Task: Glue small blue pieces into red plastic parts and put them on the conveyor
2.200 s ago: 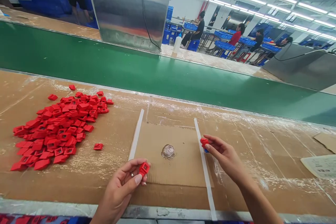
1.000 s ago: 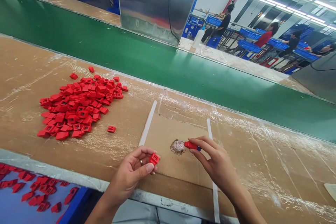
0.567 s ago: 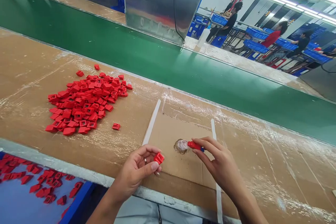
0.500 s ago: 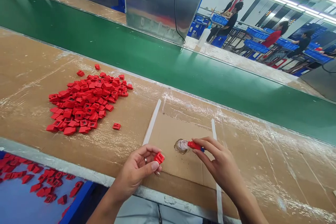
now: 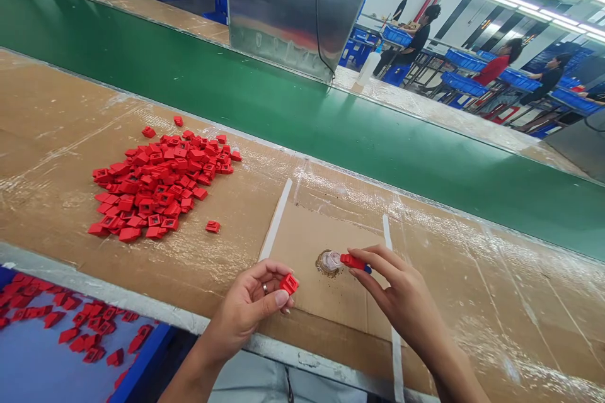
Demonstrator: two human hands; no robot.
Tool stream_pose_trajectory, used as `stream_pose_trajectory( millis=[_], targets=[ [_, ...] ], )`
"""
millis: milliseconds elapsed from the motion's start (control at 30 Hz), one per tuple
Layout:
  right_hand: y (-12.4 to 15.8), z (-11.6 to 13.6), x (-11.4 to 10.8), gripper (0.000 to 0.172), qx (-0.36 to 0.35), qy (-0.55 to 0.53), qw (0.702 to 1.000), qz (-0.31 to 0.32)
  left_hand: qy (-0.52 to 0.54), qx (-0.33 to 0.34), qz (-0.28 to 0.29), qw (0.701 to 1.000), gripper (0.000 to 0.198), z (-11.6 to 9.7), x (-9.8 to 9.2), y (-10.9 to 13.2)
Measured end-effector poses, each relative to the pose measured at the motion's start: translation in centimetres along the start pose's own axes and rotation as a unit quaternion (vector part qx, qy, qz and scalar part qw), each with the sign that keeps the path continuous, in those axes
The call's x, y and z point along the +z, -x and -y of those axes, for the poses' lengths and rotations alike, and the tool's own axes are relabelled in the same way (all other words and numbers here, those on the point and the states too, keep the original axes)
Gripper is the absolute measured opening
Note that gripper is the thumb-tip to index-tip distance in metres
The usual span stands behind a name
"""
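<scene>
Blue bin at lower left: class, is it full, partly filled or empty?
Partly filled, as far as the view shows: red pieces lie scattered in the blue bin, its floor showing between them.

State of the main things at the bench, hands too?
Left hand: closed on a red piece
Right hand: pinching a red-blue piece at pale lump, contact unclear
Red pile: loosely heaped
Loose red piece: lying apart from pile
Blue bin: holding scattered red pieces
White bottle: standing upright
White strips: lying flat
</scene>
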State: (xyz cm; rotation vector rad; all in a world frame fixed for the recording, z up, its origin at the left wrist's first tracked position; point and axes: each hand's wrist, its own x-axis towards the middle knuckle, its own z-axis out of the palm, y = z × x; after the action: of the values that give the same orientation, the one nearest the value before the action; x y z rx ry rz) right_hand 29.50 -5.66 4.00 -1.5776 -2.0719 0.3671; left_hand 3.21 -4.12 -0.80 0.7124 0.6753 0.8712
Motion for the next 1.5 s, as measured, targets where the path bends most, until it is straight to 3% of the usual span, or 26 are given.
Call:
stream_pose_trajectory(
  millis=[700, 1267, 1400, 1500],
  targets=[
    [-0.7, 1.5, -0.9, 0.019, -0.039, 0.020, 0.998, -0.049, 0.018, 0.006, 0.022, 1.000, 0.025, 0.5, -0.3, 0.2],
    [0.0, 1.4, -0.1, 0.018, -0.008, 0.012, 0.996, -0.086, -0.011, -0.014, 0.013, 1.000, 0.028, 0.2, -0.1, 0.2],
    [0.6, 2.7, -0.1, 0.017, 0.014, -0.026, 0.994, -0.105, -0.010, -0.017, 0.011, 1.000, 0.028, 0.0, 0.1, 0.2],
    [1.2, 4.7, 0.7, 0.016, 0.030, -0.116, 0.988, -0.101, -0.011, -0.020, 0.022, 0.999, 0.027, 0.0, 0.2, 0.2]
  ],
)
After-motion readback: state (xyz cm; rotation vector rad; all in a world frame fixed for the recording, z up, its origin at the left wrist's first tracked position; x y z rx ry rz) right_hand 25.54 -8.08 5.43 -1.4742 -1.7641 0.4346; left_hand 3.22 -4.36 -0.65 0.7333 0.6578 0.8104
